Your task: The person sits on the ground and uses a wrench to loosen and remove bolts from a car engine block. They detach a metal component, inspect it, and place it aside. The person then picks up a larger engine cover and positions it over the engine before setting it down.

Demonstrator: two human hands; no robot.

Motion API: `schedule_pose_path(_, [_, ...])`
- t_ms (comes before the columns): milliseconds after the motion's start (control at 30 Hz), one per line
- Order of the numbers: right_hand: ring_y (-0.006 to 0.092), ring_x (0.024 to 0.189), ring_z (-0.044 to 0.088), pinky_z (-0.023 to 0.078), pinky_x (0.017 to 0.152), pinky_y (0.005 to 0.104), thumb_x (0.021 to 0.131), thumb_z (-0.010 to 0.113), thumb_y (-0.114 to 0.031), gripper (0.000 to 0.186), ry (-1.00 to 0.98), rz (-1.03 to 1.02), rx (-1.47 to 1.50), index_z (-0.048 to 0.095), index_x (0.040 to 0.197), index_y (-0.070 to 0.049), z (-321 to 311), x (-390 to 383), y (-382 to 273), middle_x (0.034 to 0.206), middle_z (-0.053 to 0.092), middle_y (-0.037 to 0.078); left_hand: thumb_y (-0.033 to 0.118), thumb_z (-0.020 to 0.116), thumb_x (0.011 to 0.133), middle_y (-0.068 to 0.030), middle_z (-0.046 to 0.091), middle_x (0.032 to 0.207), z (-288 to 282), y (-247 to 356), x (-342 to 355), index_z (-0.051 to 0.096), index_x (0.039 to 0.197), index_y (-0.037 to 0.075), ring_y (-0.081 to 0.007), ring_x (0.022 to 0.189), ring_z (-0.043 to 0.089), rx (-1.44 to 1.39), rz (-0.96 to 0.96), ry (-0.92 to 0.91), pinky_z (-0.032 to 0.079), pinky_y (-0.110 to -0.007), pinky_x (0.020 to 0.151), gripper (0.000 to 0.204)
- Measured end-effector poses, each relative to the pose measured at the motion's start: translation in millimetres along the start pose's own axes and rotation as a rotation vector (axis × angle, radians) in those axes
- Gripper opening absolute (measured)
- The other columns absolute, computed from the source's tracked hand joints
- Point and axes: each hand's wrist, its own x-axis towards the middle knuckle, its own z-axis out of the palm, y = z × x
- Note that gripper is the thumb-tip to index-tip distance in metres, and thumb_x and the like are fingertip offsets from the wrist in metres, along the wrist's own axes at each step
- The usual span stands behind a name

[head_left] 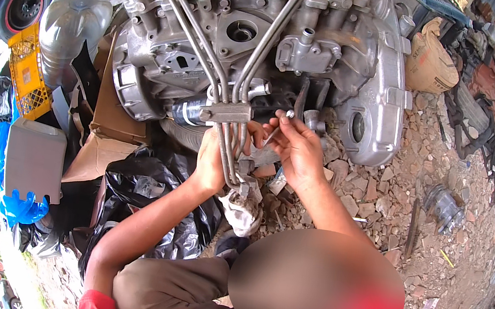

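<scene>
My left hand (pixel 211 165) is closed around the metal pipes (pixel 232 176) below a clamp block (pixel 226 112), its fingertips near the middle of the engine's lower side. My right hand (pixel 301 152), just right of the block, pinches a slender silver metal piece (pixel 273 131) with a small fitting at its upper end; exactly what it is I cannot make out. The pipes rise in a V over the grey engine (pixel 312 56). A dark cylinder (pixel 185 113) lies behind the block, and a white rag (pixel 238 213) is below the pipes' lower ends.
Cardboard (pixel 104 160), black plastic bags (pixel 178 220), a large plastic bottle (pixel 73 22), a yellow crate (pixel 32 64) and a grey container (pixel 35 159) crowd the left. A sack (pixel 431 63), a clear plastic piece (pixel 442 207) and rubble (pixel 390 219) are right. My bent knee (pixel 159 284) is low.
</scene>
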Motion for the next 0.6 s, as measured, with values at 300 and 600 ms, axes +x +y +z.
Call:
schedule_pose_path(300, [0.0072,0.075,0.059,0.047,0.067,0.0255,0.096,0.063,-0.019,0.03,-0.169,-0.353,-1.027,0.064,0.112,0.007,-69,17,-4,0.084,0.07,0.008,0.034,0.047,0.103,-0.0077,0.059,0.082,-10,-36,4,0.056,0.09,0.004,-0.0194,0.08,0.06,-0.089,-0.261,0.15,0.049,-0.038,0.076,0.035])
schedule_pose_path(600, [0.0429,0.09,0.061,0.048,0.08,0.0475,0.093,0.064,-0.024,0.031,-0.151,0.07,-1.59,0.063,0.109,0.002,-218,-87,77,0.094,0.065,0.025,0.024,0.063,0.094,-0.008,0.065,0.095,15,-157,-97,0.064,0.103,0.006,-0.0239,0.094,0.063,0.525,-0.396,-0.552,0.05,-0.037,0.083,0.02])
